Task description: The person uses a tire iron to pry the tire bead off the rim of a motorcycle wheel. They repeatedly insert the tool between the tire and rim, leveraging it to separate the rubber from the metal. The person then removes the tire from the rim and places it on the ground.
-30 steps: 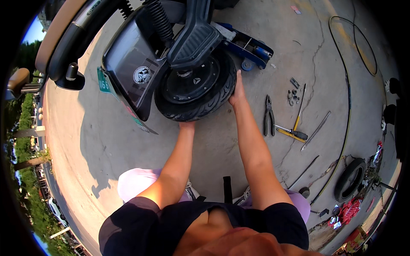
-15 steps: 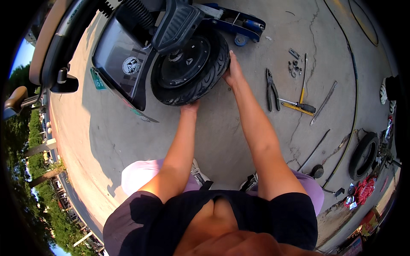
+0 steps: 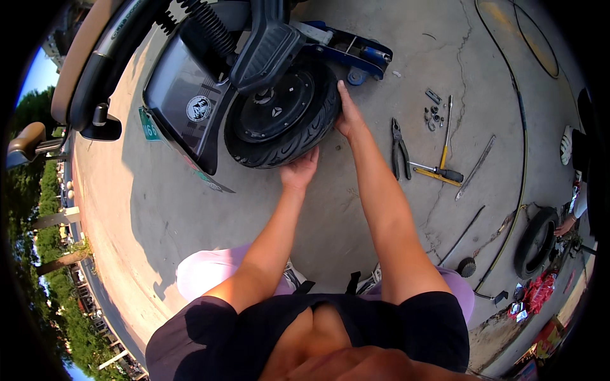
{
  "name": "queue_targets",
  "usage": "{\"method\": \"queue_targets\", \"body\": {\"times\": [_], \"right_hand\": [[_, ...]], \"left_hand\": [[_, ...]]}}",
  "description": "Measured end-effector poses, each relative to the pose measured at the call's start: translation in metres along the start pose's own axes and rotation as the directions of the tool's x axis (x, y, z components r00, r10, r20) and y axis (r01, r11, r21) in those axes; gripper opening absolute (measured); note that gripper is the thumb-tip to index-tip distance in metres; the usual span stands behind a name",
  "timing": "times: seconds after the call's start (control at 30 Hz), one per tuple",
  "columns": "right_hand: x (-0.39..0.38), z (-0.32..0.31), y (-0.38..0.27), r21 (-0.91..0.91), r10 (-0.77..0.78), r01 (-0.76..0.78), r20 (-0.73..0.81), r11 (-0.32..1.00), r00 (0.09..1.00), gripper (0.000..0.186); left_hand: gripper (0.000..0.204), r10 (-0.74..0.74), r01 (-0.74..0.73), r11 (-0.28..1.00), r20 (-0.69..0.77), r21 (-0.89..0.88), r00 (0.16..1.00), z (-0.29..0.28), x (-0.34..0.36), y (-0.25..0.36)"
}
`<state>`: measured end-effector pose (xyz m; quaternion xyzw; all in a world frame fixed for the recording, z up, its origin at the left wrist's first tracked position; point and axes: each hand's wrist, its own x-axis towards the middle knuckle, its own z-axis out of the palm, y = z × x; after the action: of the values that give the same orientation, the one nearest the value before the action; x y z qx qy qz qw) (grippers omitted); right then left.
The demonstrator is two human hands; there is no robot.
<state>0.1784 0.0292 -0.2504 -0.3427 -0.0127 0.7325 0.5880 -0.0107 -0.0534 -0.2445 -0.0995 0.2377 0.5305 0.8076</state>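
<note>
A black wheel [image 3: 267, 114] with a treaded tyre sits tilted at the rear of a scooter, below a black plastic arm [image 3: 270, 54]. My left hand [image 3: 301, 170] holds the tyre's near lower edge, palm up, with its fingertips partly hidden by the rubber. Against the tyre's right side lies my right hand [image 3: 349, 114], fingers pointing away from me along the tread. Between them the two hands grip the wheel. Left of it is the scooter's dark glossy body panel [image 3: 184, 95] with a round white sticker.
A blue floor jack [image 3: 356, 54] stands behind the wheel. Right lie pliers [image 3: 400, 149], a screwdriver [image 3: 448, 173], small metal parts [image 3: 433, 117], a tyre lever [image 3: 476, 166] and a hose [image 3: 523, 140]. Farther right, another person's hand [image 3: 564, 225] is beside a loose tyre [image 3: 535, 244].
My left hand has shifted right along the tyre's lower edge, and more of its palm shows. My right hand stays on the tyre's side. Another person's hand has appeared by the loose tyre.
</note>
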Motion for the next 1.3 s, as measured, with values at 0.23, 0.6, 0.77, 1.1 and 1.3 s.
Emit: {"method": "queue_targets", "body": {"times": [0.23,0.6,0.77,1.1,1.3], "right_hand": [[-0.025,-0.005,0.029,-0.053,-0.023,0.024,0.018,0.998,1.000,0.067],[-0.020,0.014,0.019,0.121,0.070,-0.077,0.059,0.990,0.996,0.077],[-0.013,-0.008,0.046,0.272,0.000,-0.097,0.337,0.957,0.941,0.076],[-0.019,0.000,0.037,0.257,0.095,-0.133,0.154,0.957,0.983,0.085],[0.024,0.008,0.006,0.166,0.014,-0.016,0.014,0.986,1.000,0.080]], "left_hand": [[0.048,0.057,-0.050,0.995,0.084,-0.082,0.995,0.012,0.000,0.010],[0.042,0.058,-0.078,0.982,-0.116,-0.174,0.991,-0.001,0.006,0.021],[0.051,0.118,-0.123,0.989,-0.061,-0.086,0.991,-0.013,0.003,0.033],[0.057,0.201,-0.191,0.976,-0.087,0.106,0.976,-0.027,-0.005,0.085],[0.054,0.134,-0.125,0.983,-0.064,0.137,0.989,-0.021,-0.004,0.113]]}}
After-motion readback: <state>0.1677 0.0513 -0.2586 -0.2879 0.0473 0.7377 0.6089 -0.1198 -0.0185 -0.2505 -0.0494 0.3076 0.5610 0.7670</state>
